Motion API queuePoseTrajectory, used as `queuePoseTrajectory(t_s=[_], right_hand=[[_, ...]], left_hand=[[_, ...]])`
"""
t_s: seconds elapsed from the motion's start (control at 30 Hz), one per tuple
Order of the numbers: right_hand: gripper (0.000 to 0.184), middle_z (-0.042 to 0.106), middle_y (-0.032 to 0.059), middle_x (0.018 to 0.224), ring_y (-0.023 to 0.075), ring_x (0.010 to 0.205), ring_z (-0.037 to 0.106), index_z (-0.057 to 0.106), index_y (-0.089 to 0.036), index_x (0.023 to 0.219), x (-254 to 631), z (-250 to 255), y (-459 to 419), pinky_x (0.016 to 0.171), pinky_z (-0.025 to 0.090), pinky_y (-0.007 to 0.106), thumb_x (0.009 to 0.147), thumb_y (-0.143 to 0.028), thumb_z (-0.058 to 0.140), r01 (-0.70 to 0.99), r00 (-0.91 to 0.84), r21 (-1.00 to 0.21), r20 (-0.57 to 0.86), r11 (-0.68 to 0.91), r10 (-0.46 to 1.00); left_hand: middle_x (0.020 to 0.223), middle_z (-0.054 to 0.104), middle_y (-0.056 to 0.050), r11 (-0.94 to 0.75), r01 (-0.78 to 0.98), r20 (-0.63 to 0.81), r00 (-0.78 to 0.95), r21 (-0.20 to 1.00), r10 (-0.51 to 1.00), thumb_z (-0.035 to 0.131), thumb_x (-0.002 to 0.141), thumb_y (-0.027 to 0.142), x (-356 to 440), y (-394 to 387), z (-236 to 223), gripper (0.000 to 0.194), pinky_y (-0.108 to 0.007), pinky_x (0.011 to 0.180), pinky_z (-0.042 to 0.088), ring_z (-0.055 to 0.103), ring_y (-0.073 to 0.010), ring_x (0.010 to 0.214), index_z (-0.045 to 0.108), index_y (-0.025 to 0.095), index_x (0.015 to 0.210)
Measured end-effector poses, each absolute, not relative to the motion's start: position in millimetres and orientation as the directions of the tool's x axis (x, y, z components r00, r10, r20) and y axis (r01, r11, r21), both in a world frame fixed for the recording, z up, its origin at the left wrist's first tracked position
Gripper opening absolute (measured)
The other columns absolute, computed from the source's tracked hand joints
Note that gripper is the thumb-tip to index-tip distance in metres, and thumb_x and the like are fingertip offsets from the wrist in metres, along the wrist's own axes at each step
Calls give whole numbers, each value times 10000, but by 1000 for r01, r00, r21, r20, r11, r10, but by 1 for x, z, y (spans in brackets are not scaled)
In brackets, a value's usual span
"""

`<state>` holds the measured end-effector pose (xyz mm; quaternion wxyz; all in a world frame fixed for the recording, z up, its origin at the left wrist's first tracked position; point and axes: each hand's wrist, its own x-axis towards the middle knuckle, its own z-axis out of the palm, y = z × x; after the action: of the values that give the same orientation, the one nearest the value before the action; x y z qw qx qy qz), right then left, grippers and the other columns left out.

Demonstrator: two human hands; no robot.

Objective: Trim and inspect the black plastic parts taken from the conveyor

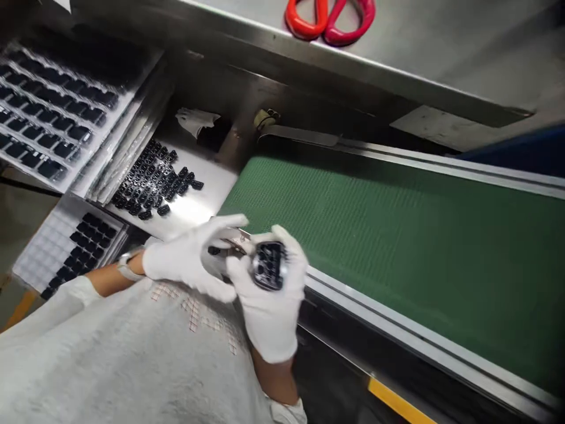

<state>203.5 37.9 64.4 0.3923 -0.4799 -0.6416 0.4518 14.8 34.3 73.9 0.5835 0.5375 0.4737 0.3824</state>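
Observation:
In a white glove, my right hand (276,306) grips a black rounded-square part (268,266) between thumb and fingers; its face has small recessed details, slightly blurred. Close by on the left, my left hand (189,259), also gloved in white, has its thumb and fingers spread with nothing between them. Both hands are over the near corner of the green conveyor belt (375,235). Beyond my left hand, many small black parts (148,179) lie loose on a metal plate (194,203).
At far left, a stack of clear trays (48,118) holds rows of black pieces. Below it stands a white gridded tray (39,253), partly filled with black pieces. Red-handled scissors (329,20) lie on the metal shelf (441,53) above the belt. A white crumpled cloth (196,121) sits behind the loose parts.

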Motion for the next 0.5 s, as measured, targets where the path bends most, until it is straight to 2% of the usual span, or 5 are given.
queuePoseTrajectory(t_s=[0.07, 0.17, 0.37, 0.43, 0.5], right_hand=[[715, 478, 106, 1463, 261, 1355, 506, 342, -281, 1538, 183, 58, 28, 1173, 456, 475, 899, -320, 660, 298, -254, -931, 137, 212, 957], [669, 402, 87, 1547, 294, 1446, 411, 311, -283, 1577, 161, 46, 20, 1248, 345, 519, 948, -269, 542, 326, -259, -876, 279, 356, 925], [798, 319, 97, 1602, 247, 1444, 426, 192, -247, 1622, 155, 41, 9, 1219, 422, 424, 903, -226, 538, 284, -366, -909, 190, 303, 911], [808, 359, 86, 1580, 231, 1450, 418, 228, -262, 1608, 159, 40, 8, 1238, 393, 415, 874, -211, 563, 237, -424, -921, 189, 309, 886], [771, 425, 104, 1528, 241, 1428, 445, 305, -248, 1572, 167, 34, 10, 1235, 386, 446, 862, -234, 603, 217, -439, -918, 213, 333, 873]], left_hand=[[1508, 509, -141, 124, 1, -117, 330, 992, 937, 924, 541, 313, 26, 35, 75, 1129, -482, 1196, 424, 494, -306, 1417, 371, 242, 1521], [1456, 542, -133, 195, 26, -195, 229, 981, 954, 915, 572, 377, 29, 32, 71, 1031, -516, 1218, 387, 503, -300, 1402, 423, 247, 1469], [1187, 642, -87, 150, 50, -153, 58, 987, 987, 854, 613, 209, 26, 21, 76, 640, -448, 1030, 560, 649, -238, 1096, 550, 209, 1176], [1074, 660, -66, 151, 86, -154, 32, 985, 988, 810, 631, 198, 24, 22, 81, 462, -440, 964, 583, 656, -228, 1009, 574, 200, 1029], [1050, 671, -67, 160, 44, -161, 34, 986, 986, 792, 626, 216, 21, 23, 86, 409, -440, 961, 579, 658, -231, 1003, 566, 200, 967]])
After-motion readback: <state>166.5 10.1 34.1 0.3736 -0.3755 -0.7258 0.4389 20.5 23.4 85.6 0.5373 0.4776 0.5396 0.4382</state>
